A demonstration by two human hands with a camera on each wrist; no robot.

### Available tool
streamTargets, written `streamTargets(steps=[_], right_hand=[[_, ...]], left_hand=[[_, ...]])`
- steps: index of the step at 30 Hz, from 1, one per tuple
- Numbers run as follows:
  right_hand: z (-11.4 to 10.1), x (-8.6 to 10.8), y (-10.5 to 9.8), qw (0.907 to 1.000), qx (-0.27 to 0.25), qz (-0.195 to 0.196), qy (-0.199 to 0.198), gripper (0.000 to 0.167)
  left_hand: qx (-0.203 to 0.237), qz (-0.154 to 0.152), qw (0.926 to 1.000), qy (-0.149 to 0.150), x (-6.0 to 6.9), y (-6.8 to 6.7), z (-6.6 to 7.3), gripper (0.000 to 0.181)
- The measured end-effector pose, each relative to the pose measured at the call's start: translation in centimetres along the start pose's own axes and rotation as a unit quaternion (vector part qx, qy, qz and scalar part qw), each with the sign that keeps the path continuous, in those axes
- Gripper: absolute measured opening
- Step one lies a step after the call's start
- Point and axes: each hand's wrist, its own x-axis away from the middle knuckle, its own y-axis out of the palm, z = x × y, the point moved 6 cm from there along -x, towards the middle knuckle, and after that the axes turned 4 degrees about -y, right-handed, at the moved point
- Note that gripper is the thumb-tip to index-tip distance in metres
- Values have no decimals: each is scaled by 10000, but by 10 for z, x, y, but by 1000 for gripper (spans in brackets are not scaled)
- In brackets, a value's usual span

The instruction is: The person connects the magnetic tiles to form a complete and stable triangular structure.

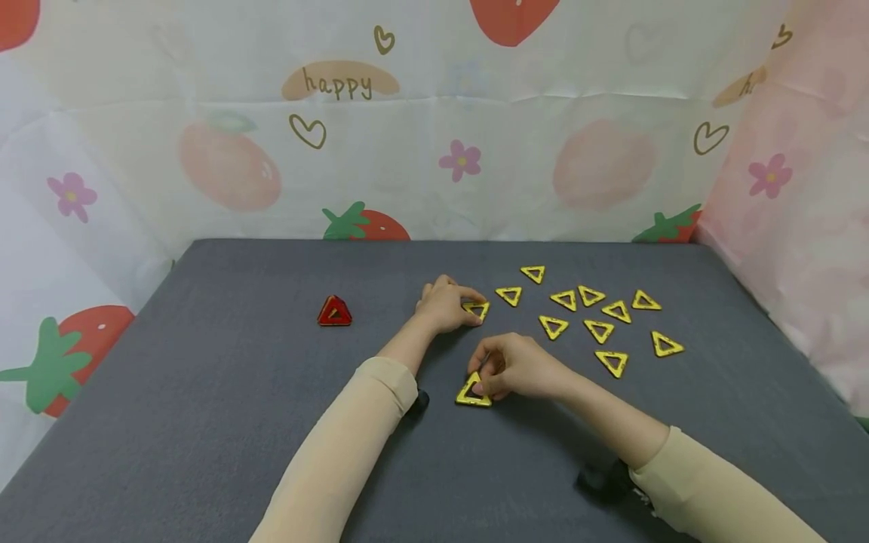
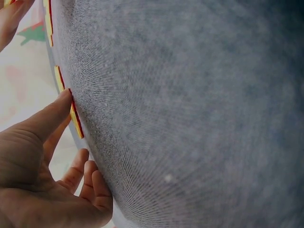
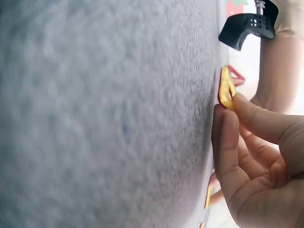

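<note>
A printed cloth (image 1: 516, 113) hangs behind and beside the work, pale with strawberries, flowers, hearts and the word "happy", turning pink on the person's right. In front of it spreads a dark grey table (image 1: 204, 422), its surface slightly fuzzy up close. Two cream sleeves reach in over it, the left sleeve (image 1: 333, 452) stretched farther forward than the right sleeve (image 1: 720, 483), and a black wrist mount (image 1: 604, 483) shows below the right cuff. The right hand (image 1: 519, 366) bends its thumb and fingers into a narrow pinch on a near yellow triangle (image 1: 473, 402), in the middle of the table; I can't tell whether that piece lies fully flat. The left hand (image 1: 444, 305), just beyond it, has a far yellow triangle (image 1: 486, 307) pinched between thumb and finger, close to the tabletop, its other fingers loosely curled. Well apart from both, out to the left, sits a red triangle (image 1: 344, 311), a chunky little thing with a hollow middle. Off to the right of the left hand lie ten loose yellow triangles (image 1: 612, 354), scattered at various angles and apart from one another, each an open frame like the pinched pair.
</note>
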Motion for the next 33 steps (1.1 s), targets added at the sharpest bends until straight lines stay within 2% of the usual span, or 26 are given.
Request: streamTargets(steps=[5, 17, 23, 33], right_hand=[[1, -1, 5, 10000, -65, 11, 16, 16], [0, -1, 8, 9997, 35, 168, 152, 15], [1, -1, 6, 9994, 125, 241, 229, 16], [3, -4, 6, 9988, 250, 287, 303, 16]], left_hand=[[32, 21, 10000, 45, 0, 1, 0, 40], [449, 91, 9989, 74, 2, 0, 1, 39], [659, 234, 9974, 171, 3, -2, 2, 38], [784, 312, 9964, 95, 1, -4, -1, 40]])
